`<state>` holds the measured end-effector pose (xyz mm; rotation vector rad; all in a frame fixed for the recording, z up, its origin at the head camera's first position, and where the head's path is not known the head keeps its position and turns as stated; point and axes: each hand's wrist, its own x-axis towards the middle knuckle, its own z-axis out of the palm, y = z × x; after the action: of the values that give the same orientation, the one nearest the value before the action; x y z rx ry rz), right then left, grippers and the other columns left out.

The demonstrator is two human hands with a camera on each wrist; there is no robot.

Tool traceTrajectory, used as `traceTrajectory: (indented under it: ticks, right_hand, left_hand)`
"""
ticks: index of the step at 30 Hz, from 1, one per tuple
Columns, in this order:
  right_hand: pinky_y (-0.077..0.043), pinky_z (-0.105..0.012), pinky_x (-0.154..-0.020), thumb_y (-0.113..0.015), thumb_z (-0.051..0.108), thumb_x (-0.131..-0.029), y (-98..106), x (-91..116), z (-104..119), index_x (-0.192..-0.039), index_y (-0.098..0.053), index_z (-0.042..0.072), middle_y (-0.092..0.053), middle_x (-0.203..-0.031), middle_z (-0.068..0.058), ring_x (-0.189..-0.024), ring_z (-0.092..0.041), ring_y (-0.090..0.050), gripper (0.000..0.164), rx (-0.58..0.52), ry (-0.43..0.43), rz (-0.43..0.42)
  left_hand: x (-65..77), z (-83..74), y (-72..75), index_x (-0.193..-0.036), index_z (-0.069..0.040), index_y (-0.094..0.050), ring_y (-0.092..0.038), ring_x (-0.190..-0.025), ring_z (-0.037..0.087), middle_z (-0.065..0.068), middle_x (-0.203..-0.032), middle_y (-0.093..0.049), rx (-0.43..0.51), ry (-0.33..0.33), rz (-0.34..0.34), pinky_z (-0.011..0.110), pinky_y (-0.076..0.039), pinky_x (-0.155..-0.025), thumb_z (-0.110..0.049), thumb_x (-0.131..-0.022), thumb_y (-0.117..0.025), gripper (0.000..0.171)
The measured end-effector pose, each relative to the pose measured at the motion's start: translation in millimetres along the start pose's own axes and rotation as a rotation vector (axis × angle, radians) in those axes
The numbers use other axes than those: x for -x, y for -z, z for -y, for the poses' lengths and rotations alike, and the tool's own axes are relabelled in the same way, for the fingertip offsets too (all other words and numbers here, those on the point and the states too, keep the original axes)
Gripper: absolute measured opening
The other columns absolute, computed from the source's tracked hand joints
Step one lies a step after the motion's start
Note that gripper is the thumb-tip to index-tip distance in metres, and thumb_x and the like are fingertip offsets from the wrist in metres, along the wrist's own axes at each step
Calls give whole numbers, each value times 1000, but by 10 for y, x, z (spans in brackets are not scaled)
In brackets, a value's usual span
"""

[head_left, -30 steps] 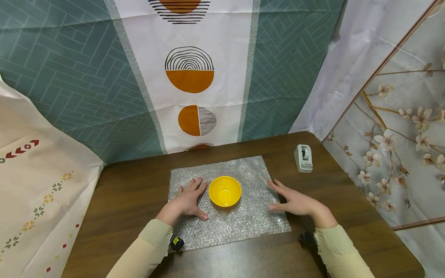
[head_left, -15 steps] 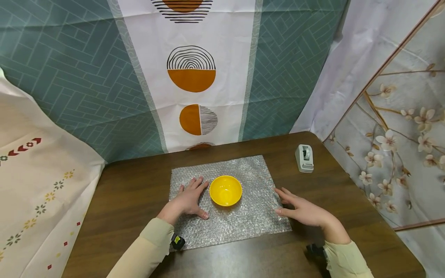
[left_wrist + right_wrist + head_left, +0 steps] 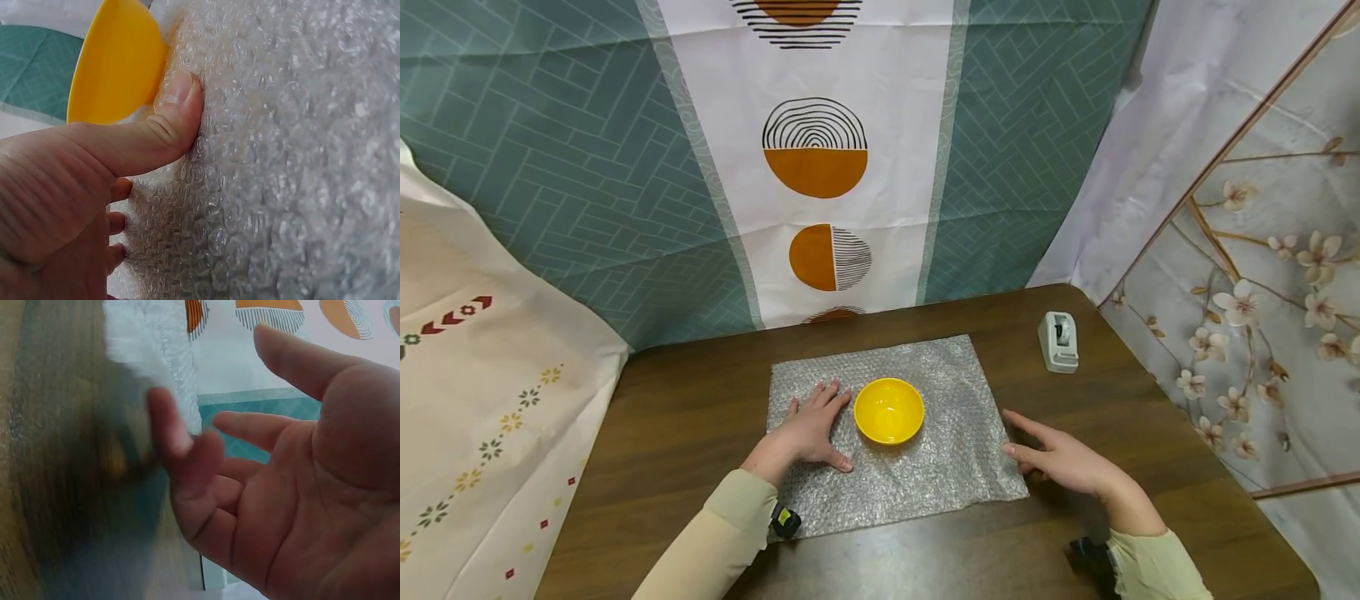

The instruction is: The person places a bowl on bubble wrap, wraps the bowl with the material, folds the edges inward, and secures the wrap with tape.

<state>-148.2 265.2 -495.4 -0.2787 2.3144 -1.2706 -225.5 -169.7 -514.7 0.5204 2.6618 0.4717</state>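
The bowl [image 3: 889,412] is plain yellow, the bubble wrap [image 3: 951,462] silvery grey, the table [image 3: 688,392] brown wood grain, the tape dispenser [image 3: 1061,354] off-white; the backdrop [image 3: 910,167] sets teal brickwork lines beside white with orange-and-black circles.

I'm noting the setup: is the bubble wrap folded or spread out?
Spread out: the head view shows the bubble wrap as a broad sheet on the table, the yellow bowl standing on it.

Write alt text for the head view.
A glossy round yellow bowl sits on a rectangular sheet of clear bubble wrap on a brown wooden table. The person's left hand rests spread on the wrap beside the bowl; the right hand is at the sheet's right edge. A white tape dispenser stands farther back.
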Motion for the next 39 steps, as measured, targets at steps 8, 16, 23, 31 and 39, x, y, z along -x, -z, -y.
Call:
traceTrajectory:
  ticks: [8,16,23,31,39]
  right_hand:
    - [-49,-32,-70,-49,9,-113,67,-22,-45,-157,-49,-3,-61,-97,-10,-82,-23,-59,46,-5,133,36]
    - [-54,-27,-90,-59,4,-107,58,-32,-62,-130,-73,2,-72,-130,-13,-115,-17,-66,27,104,227,83]
    - [-54,-27,-85,-69,11,-104,74,-90,-28,-122,-78,6,-75,-121,-7,-103,-8,-65,20,121,270,18]
    - [-55,-27,-82,-70,10,-103,43,-117,48,-121,-78,9,-74,-116,-4,-97,-8,-63,19,68,297,-5]
    - [-57,-27,-84,-70,10,-104,16,-174,83,-120,-79,12,-75,-118,-2,-97,-9,-66,19,65,329,-7]
  left_hand:
    - [-11,8,-1,-169,-14,-32,-6,-164,42,15,-179,-12,-9,7,-2,77,-7,-121,-52,-67,-101,129]
    - [-19,1,6,-169,-14,-32,-6,-164,41,15,-179,-12,-20,11,7,77,-8,-121,-52,-67,-101,129]
    - [-44,52,-3,-168,-10,-33,-6,-163,44,18,-178,-12,25,-25,-6,79,-6,-120,-53,-65,-101,131]
    - [-23,-8,32,-169,-12,-32,-5,-164,42,16,-178,-11,9,-1,12,77,-5,-122,-51,-68,-101,128]
    - [-8,6,2,-167,-10,-34,-7,-163,45,19,-178,-13,24,-10,8,79,-6,-120,-55,-64,-101,131]
